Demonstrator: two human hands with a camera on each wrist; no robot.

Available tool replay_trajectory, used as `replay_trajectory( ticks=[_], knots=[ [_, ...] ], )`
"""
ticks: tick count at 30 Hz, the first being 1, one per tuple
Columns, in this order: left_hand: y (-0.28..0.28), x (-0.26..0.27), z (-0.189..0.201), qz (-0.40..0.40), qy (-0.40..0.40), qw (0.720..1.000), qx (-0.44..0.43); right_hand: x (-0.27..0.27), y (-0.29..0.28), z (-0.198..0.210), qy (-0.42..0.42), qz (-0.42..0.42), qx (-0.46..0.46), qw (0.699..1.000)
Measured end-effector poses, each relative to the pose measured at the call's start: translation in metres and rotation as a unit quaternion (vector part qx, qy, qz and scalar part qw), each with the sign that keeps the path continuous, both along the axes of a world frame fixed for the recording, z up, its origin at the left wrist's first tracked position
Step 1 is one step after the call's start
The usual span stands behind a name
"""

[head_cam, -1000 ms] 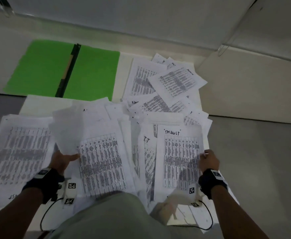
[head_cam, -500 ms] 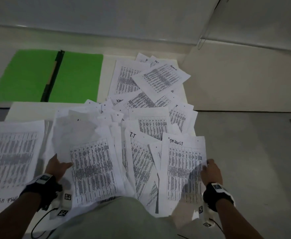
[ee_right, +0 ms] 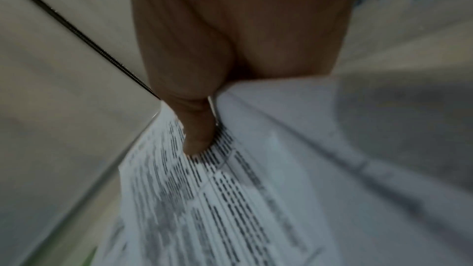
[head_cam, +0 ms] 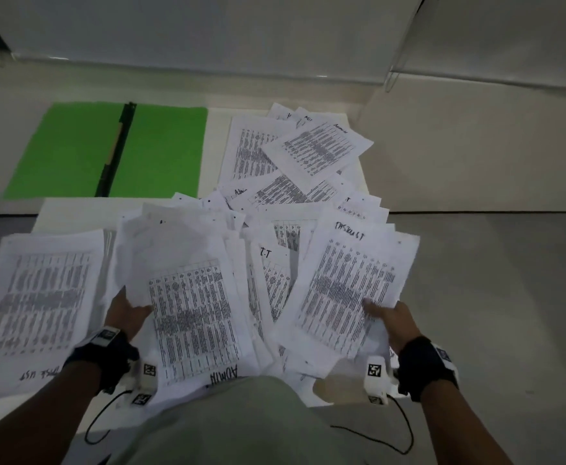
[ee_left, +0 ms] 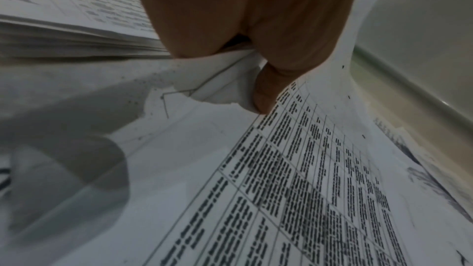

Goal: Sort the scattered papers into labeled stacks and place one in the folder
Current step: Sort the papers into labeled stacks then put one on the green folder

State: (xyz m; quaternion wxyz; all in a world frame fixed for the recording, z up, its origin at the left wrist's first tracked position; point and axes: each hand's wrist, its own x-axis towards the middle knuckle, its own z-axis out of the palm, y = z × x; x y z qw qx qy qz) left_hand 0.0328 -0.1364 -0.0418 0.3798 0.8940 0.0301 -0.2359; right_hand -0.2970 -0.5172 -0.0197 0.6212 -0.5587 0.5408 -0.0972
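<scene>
White tabletop [head_cam: 73, 213] strewn with printed papers, both hands gripping sheets.

Left hand [head_cam: 125, 313] pinches the ADMIN sheet [head_cam: 191, 317] at its edge; right hand [head_cam: 395, 318] pinches the task-list sheet [head_cam: 348, 280], thumb on top. Between them lies the T.T sheet [head_cam: 271, 280]; beyond the left grip, the open green folder [head_cam: 160, 152].

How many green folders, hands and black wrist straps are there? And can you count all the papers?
Green folder: 1
Hands: 2, the left hand and the right hand, each pinching papers
Black wrist straps: 2
Total: 5
The papers overlap too much to count.
</scene>
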Motion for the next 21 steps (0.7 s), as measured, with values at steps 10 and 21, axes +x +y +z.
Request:
replay_trajectory(
  ticks=[10,21],
  knots=[
    [0.037,0.015,0.004,-0.015,-0.015,0.999,0.025,0.069,0.093,-0.03,0.116,0.083,-0.056,0.988],
    [0.048,0.013,-0.008,-0.044,0.016,0.998,0.038,0.111,0.16,-0.018,0.177,0.244,-0.118,0.946]
  ],
)
